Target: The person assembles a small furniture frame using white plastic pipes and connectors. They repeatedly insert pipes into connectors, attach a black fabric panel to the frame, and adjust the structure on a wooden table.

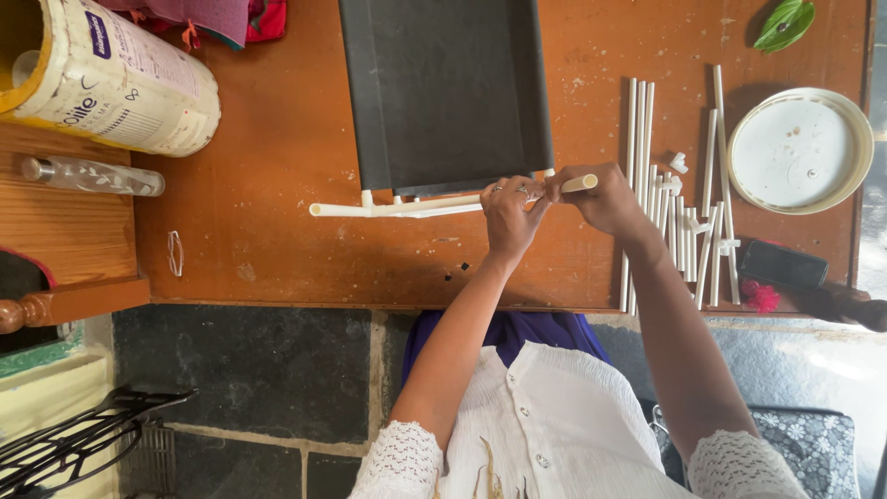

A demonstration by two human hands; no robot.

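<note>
Both hands clamp the white pipe assembly mid-frame: left hand (510,214) and right hand (599,199) closed on the white tube (407,207) below the dark panel (445,88). I judge steady, straight pressure best. Spare tubes (679,199) lie right.

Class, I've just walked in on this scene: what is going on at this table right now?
A person in a white top is working at an orange-brown table, seen from above. Both hands grip a long white plastic tube lying along the near edge of a dark fabric panel. The left hand wraps the tube, and the right hand holds it close to its open end. To the right lie a pile of loose white tubes with small connectors, and a round white lid.
</note>
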